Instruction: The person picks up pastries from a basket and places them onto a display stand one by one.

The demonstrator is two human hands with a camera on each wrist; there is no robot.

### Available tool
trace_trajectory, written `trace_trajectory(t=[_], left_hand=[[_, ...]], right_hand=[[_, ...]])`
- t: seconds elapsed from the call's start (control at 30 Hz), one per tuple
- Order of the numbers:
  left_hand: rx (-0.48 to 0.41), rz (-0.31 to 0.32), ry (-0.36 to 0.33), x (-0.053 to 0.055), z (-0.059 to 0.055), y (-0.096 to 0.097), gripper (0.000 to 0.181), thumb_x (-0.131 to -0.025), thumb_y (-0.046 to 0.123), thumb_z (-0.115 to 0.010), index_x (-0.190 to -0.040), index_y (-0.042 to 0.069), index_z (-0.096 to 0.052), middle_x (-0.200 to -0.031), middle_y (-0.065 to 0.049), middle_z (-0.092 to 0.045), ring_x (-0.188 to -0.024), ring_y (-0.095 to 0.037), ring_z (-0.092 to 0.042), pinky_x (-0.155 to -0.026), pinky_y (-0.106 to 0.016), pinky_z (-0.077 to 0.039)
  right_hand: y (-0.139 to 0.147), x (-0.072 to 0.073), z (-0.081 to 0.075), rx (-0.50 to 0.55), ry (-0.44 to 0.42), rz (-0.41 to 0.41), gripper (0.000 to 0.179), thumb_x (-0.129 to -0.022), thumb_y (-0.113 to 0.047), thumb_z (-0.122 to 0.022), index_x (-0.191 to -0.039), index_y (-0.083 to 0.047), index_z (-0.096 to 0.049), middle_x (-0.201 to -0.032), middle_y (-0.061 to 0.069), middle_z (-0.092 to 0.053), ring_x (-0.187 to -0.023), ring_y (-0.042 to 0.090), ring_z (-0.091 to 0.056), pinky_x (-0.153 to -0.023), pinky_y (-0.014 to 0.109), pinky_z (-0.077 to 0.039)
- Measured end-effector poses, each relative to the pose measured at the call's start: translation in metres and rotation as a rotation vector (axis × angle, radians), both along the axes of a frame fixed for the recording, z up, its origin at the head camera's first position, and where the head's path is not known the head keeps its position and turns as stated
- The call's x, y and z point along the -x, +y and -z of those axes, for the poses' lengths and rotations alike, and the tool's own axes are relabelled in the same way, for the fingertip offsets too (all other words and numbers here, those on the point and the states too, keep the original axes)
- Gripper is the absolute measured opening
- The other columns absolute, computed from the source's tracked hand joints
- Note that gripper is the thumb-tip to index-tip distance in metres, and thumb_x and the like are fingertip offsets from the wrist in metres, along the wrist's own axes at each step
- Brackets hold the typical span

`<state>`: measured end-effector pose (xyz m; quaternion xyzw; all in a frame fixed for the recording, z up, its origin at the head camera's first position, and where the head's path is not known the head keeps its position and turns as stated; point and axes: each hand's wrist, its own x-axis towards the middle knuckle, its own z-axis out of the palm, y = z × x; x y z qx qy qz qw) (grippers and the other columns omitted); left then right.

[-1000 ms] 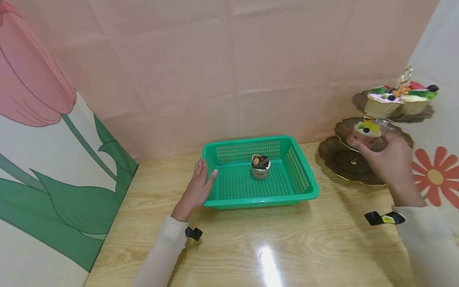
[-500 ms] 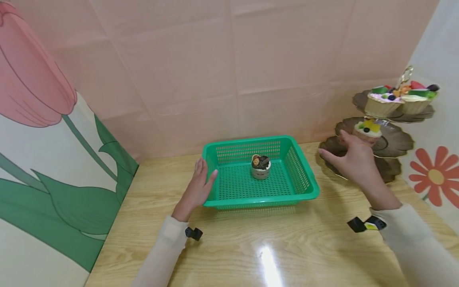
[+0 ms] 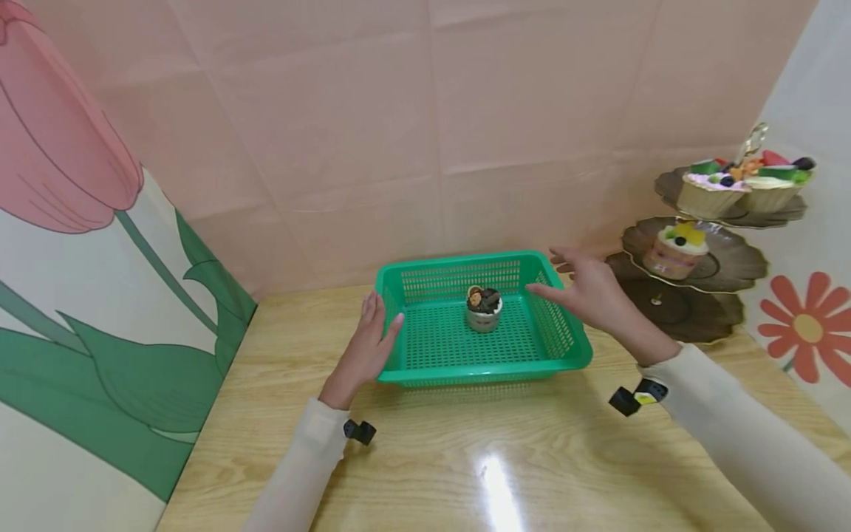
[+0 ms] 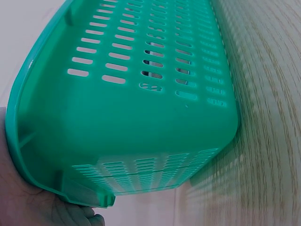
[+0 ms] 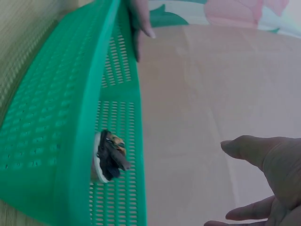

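A green plastic basket [image 3: 482, 374] stands on the wooden table, with a chocolate-topped cupcake [image 3: 484, 319] upright inside it. My left hand [image 3: 363, 353] lies along the basket's left side, fingers straight; in the left wrist view the hand [image 4: 28, 202] is at the rim. Over the basket's right rim hovers my right hand [image 3: 588, 290], thumb and fingers spread with nothing between them. In the right wrist view, this hand [image 5: 277, 174] shows a wide gap between thumb and fingers. A fruit-topped cupcake [image 3: 673, 255] sits on the middle tier of a stand, right of my right hand.
The brown tiered stand [image 3: 734, 270] rises at the right. Its top tier bears a purple-creamed cupcake [image 3: 711, 193] and a white-creamed cupcake [image 3: 771, 188]. A pink cloth [image 3: 319, 148] hangs behind the table [image 3: 425, 458].
My right hand has let go of the fruit-topped cupcake on the middle tier and moved left to the basket's right rim. The left hand has stayed at the basket.
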<state>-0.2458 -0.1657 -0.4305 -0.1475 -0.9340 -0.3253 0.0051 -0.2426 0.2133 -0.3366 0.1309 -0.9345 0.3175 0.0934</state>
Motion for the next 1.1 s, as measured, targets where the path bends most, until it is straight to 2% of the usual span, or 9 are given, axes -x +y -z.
trace_trajectory(t=[0.23, 0.53, 0.8, 1.1], left_hand=[[-0.01, 0.004, 0.008, -0.001, 0.0, 0.0, 0.09, -0.105, 0.066, -0.019, -0.161, -0.004, -0.005, -0.168, -0.009, 0.013, -0.154, -0.02, 0.015, -0.123, -0.047, -0.006], [-0.007, -0.005, -0.006, -0.001, -0.001, 0.0, 0.091, -0.104, 0.067, -0.018, -0.161, -0.002, -0.004, -0.168, -0.006, 0.013, -0.153, -0.017, 0.016, -0.124, -0.044, -0.004], [-0.006, -0.004, -0.003, -0.001, -0.001, -0.001, 0.091, -0.104, 0.067, -0.018, -0.161, -0.003, -0.004, -0.168, -0.007, 0.013, -0.154, -0.018, 0.016, -0.124, -0.046, -0.006], [-0.006, -0.009, -0.001, -0.001, -0.001, 0.001, 0.089, -0.105, 0.065, -0.019, -0.161, -0.003, -0.006, -0.168, -0.006, 0.013, -0.153, -0.018, 0.015, -0.123, -0.044, -0.005]], right_hand=[[-0.012, 0.022, 0.014, 0.013, -0.015, -0.108, 0.078, -0.092, -0.036, -0.077, -0.148, 0.008, -0.044, -0.136, 0.03, -0.056, -0.116, 0.046, -0.06, -0.09, 0.06, -0.051], [-0.025, 0.04, 0.028, 0.022, -0.181, -0.104, 0.078, -0.093, -0.037, -0.075, -0.148, 0.007, -0.043, -0.136, 0.029, -0.056, -0.12, 0.043, -0.059, -0.091, 0.056, -0.053], [-0.033, 0.058, 0.039, 0.041, -0.26, -0.143, 0.077, -0.093, -0.036, -0.077, -0.147, 0.008, -0.045, -0.133, 0.031, -0.059, -0.117, 0.044, -0.062, -0.089, 0.053, -0.054], [-0.04, 0.068, 0.05, -0.03, -0.397, -0.176, 0.078, -0.091, -0.03, -0.076, -0.145, 0.015, -0.043, -0.133, 0.036, -0.057, -0.121, 0.048, -0.058, -0.093, 0.055, -0.052]])
